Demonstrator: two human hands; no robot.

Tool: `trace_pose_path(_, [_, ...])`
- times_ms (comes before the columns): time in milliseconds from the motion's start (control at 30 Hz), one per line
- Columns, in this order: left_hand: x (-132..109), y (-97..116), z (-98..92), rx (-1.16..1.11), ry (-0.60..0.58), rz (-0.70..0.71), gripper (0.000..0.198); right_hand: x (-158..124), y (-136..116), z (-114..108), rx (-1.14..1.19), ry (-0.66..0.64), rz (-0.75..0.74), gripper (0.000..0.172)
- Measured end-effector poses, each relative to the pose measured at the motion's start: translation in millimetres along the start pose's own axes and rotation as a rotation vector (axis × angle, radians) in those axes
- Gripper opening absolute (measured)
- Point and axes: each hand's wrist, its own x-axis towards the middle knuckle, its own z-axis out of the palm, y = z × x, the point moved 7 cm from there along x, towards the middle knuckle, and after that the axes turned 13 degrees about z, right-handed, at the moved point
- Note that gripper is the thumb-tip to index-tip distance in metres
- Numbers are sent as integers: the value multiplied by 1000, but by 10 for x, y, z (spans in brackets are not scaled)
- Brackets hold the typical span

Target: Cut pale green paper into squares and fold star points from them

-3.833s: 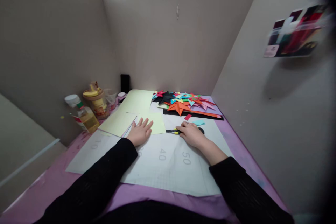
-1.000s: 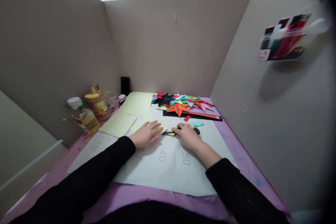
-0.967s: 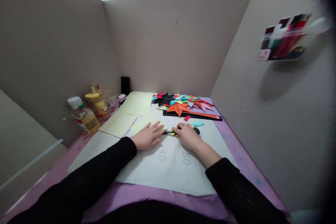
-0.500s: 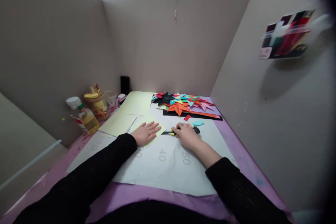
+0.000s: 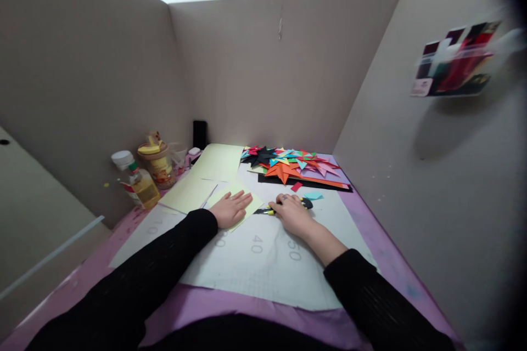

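Observation:
My left hand [image 5: 231,209] lies flat with its fingers stretched out on a pale yellow piece of paper [image 5: 252,205]. In my right hand [image 5: 291,213] is a black and yellow utility knife [image 5: 307,203], its blade pointing left toward that paper's right corner. Whether the blade touches the paper I cannot tell. Under both hands spreads a white sheet [image 5: 263,274] printed with large numbers. A bigger pale yellow sheet [image 5: 185,194] lies to the left, partly hidden by my left hand and sleeve.
Folded paper stars [image 5: 284,170] in many colours are heaped at the back right. Nearby lie a red scrap [image 5: 296,187] and a light blue scrap [image 5: 314,196]. A bottle of amber liquid [image 5: 144,189], a yellow cup [image 5: 158,164] and a black phone-like object [image 5: 200,134] stand at the left. Grey partitions [image 5: 267,77] enclose the table.
The whole view has shifted slightly. Both hands keep nearly the same place on the paper, and the knife is still in my right hand.

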Motion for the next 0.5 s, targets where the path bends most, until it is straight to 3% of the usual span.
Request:
trace_pose_path(300, [1,7,-4,-26,-13,5,52,-79,-10,-16,9,4,-12,28])
trace_pose_path(500, [10,-18,12,-35,-15,1,51,-82,-205,-24,-14,-5,-40,30])
